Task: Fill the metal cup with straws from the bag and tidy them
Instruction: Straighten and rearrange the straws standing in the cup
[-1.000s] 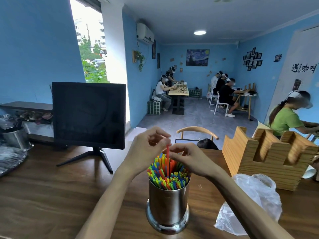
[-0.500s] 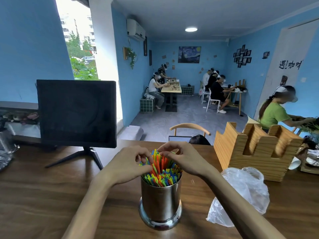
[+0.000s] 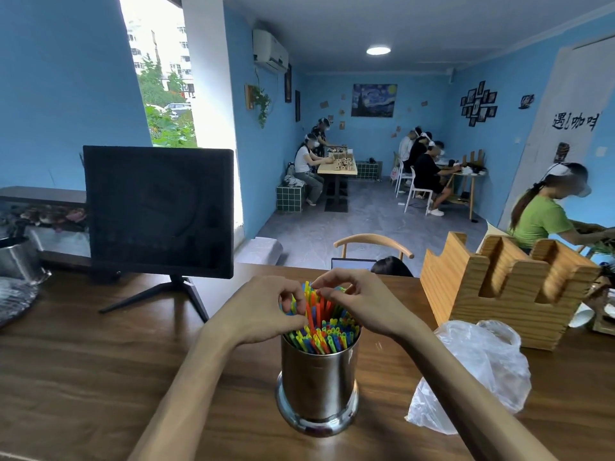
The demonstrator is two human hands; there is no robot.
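Lowered since a second ago: both hands, then raised with one red straw pinched between them, now down among the tops of the bundle. Same upright stance for the metal cup (image 3: 317,380), same spot on the wooden worktop (image 3: 83,377), near its front edge and about the middle of the view.

Packed full with coloured straws (image 3: 327,334), green, yellow, blue and orange, open ends up; a few orange ones (image 3: 312,311) taller than the rest, at the far side of the bundle. Left hand (image 3: 266,311) curled at the left rim of the cup, fingertips bent into the tall straws and pinching some of them. Right hand (image 3: 361,307) curled in the same way from the right, thumb and forefinger closed on the tops of the tall straws. Fingertips of the two hands nearly touching above the bundle.

Just right of the cup, a crumpled clear plastic bag (image 3: 479,371) flat on the worktop. Behind the bag, a slotted wooden holder (image 3: 499,291). Left and behind the cup, a dark monitor (image 3: 158,211) on a tripod stand. At the far left edge, a steel bucket (image 3: 18,257). Beyond the worktop, a wooden chair back (image 3: 372,242) and several seated people at tables in a blue-walled room.
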